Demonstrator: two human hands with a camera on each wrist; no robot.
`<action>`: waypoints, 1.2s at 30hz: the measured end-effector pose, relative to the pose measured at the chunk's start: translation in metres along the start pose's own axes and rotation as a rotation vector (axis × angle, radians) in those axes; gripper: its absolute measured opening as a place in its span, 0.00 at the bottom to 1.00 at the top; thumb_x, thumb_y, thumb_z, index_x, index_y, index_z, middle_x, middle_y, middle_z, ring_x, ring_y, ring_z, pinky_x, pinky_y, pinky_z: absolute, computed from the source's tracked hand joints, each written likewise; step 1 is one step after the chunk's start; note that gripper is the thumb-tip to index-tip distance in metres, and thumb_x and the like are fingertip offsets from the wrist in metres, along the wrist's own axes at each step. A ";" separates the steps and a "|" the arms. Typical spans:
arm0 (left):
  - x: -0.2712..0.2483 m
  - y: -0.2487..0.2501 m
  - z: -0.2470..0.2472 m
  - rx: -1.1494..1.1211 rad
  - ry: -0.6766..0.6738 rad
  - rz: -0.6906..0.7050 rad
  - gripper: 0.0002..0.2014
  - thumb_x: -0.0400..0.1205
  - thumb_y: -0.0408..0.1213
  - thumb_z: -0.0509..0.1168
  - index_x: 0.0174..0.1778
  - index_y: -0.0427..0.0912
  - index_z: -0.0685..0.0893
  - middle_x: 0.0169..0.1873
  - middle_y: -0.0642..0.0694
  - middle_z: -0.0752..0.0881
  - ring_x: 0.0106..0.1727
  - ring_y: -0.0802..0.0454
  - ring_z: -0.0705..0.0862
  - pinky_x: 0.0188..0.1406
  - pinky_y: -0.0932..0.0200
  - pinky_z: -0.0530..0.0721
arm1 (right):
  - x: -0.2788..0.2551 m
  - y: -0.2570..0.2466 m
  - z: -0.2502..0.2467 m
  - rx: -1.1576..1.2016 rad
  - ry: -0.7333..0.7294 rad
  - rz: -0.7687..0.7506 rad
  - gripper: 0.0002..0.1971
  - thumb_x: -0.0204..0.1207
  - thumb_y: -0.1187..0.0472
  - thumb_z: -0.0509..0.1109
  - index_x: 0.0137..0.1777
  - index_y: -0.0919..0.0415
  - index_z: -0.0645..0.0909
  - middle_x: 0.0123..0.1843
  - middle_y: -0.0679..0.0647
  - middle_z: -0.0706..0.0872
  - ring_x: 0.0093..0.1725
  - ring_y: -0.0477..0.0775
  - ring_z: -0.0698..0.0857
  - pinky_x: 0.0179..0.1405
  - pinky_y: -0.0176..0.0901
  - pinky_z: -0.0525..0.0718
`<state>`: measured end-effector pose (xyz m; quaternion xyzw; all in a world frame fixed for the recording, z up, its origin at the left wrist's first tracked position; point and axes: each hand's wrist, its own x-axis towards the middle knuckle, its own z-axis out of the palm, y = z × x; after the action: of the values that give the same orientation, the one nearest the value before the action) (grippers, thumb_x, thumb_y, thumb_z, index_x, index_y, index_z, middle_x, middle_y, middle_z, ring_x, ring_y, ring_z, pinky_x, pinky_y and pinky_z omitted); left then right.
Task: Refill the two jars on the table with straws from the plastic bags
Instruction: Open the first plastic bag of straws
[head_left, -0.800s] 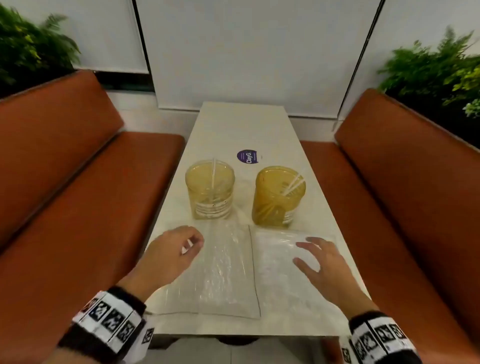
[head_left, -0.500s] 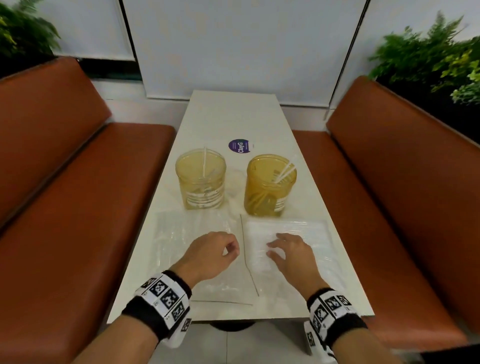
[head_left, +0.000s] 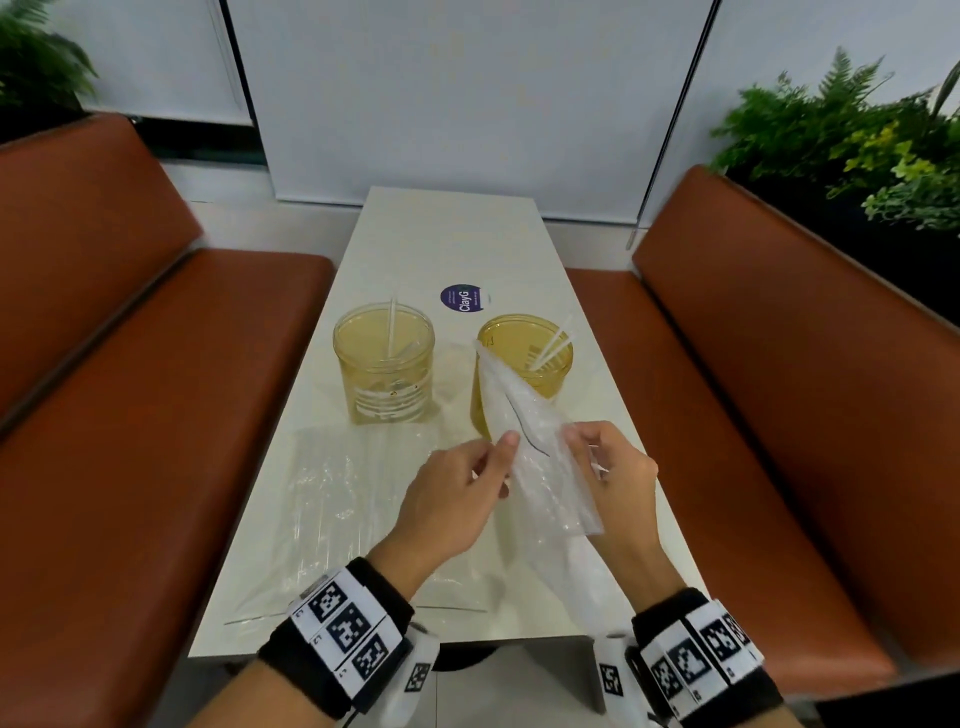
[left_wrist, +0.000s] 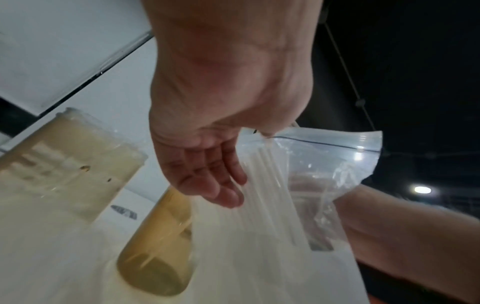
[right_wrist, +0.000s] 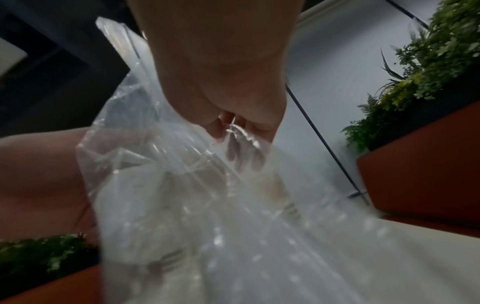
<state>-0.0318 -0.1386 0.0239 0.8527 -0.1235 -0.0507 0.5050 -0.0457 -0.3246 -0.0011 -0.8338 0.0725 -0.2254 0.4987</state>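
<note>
Two amber jars stand mid-table, the left jar (head_left: 384, 364) pale with one straw, the right jar (head_left: 524, 358) darker with a few straws. A clear zip bag of white straws (head_left: 524, 441) is lifted off the table and tilted, its far corner in front of the right jar. My left hand (head_left: 457, 488) pinches its left edge with thumb and fingers, and my right hand (head_left: 613, 467) grips its right side. In the left wrist view the bag (left_wrist: 311, 164) shows straws inside below its zip line. A second clear bag (head_left: 343, 499) lies flat on the table's left.
The narrow white table (head_left: 452, 239) runs between two orange benches, the left bench (head_left: 130, 415) and the right bench (head_left: 779, 389). A round purple sticker (head_left: 464, 298) lies behind the jars. Green plants (head_left: 852, 140) stand behind the right bench.
Both hands came together on the right bag and took hold of it. The bag, flat on the table before, now stands raised and tilted toward the right jar.
</note>
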 end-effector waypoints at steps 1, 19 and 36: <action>0.004 0.004 -0.002 -0.050 0.028 -0.003 0.26 0.84 0.66 0.56 0.32 0.49 0.81 0.25 0.60 0.85 0.28 0.54 0.86 0.32 0.57 0.80 | -0.003 -0.004 0.000 0.014 -0.009 -0.022 0.07 0.83 0.60 0.72 0.49 0.45 0.85 0.44 0.32 0.89 0.46 0.38 0.89 0.43 0.38 0.90; 0.015 0.023 0.002 0.418 0.198 0.347 0.13 0.89 0.43 0.56 0.38 0.50 0.73 0.31 0.54 0.77 0.29 0.52 0.77 0.26 0.55 0.73 | 0.036 -0.081 -0.004 -0.410 -0.172 -0.038 0.18 0.81 0.39 0.66 0.35 0.49 0.79 0.32 0.45 0.82 0.33 0.46 0.80 0.32 0.41 0.75; 0.047 0.051 -0.014 0.110 0.075 0.078 0.18 0.87 0.50 0.60 0.41 0.44 0.88 0.34 0.47 0.89 0.35 0.49 0.84 0.37 0.51 0.83 | 0.034 -0.090 -0.013 -0.249 -0.078 -0.021 0.07 0.72 0.52 0.81 0.37 0.53 0.94 0.29 0.45 0.90 0.30 0.46 0.88 0.37 0.46 0.91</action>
<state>0.0087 -0.1621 0.0773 0.8749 -0.1403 0.0078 0.4634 -0.0303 -0.3022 0.0925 -0.8982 0.0719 -0.1871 0.3912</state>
